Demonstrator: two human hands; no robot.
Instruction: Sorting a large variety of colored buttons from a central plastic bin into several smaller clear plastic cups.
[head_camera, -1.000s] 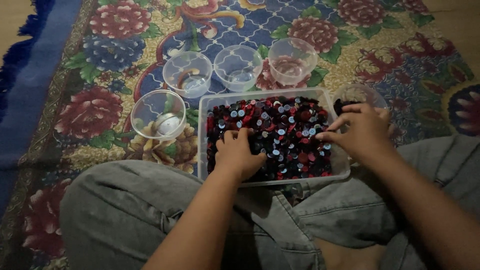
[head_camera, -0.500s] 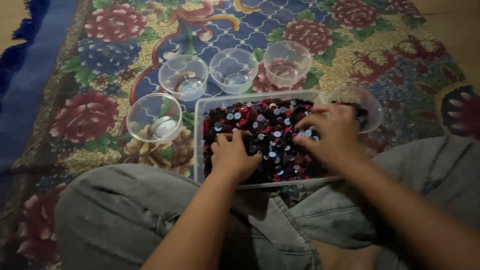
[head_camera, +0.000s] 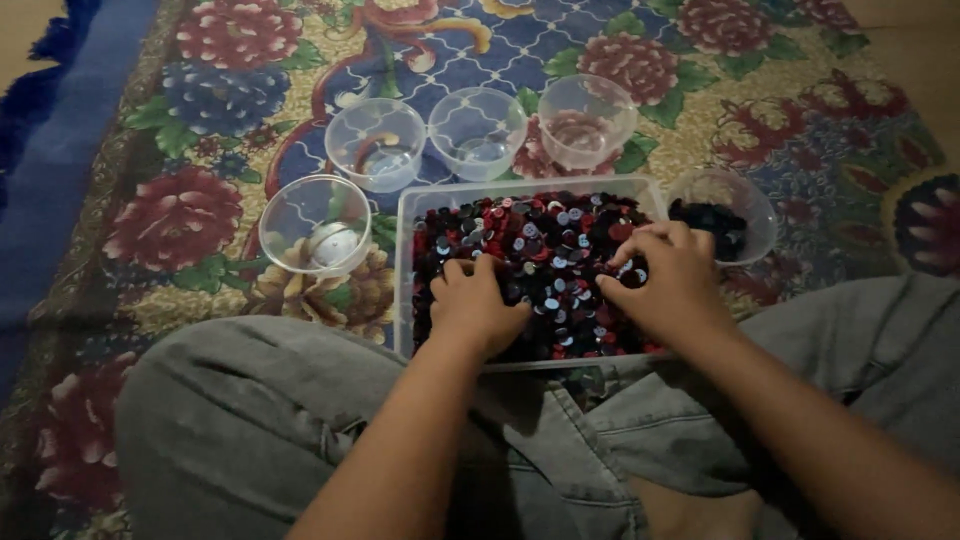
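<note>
Hands (head_camera: 570, 290) sift round buttons (head_camera: 535, 235) in clear plastic tub (head_camera: 405, 280).

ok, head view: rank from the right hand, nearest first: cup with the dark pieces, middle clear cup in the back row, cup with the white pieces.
Measured from the right hand:
1. Cup with the dark pieces, just beyond the hand, at the tray's right end.
2. Middle clear cup, back row, behind the tray.
3. Cup with the white pieces, off the tray's left end, past the left hand.
</note>
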